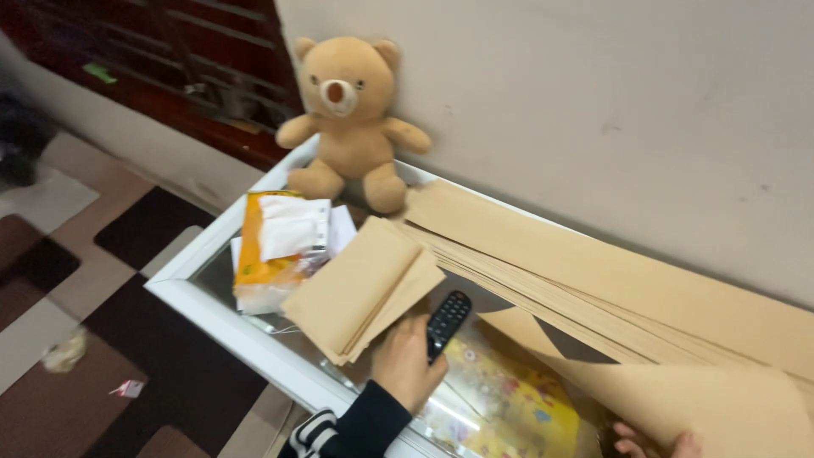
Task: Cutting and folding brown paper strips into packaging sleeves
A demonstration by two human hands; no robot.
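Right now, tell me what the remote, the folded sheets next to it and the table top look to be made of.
Remote: black plastic, matte, with rows of small buttons; the left hand grips it.
Folded sheets: tan kraft-type paper, dull and fibrous-looking, with creased edges.
Table top: probably glass in a white glossy frame, as it shows reflections and a colourful printed sheet seemingly beneath it.

one teddy bear [349, 119], one remote [447, 321], two hands.
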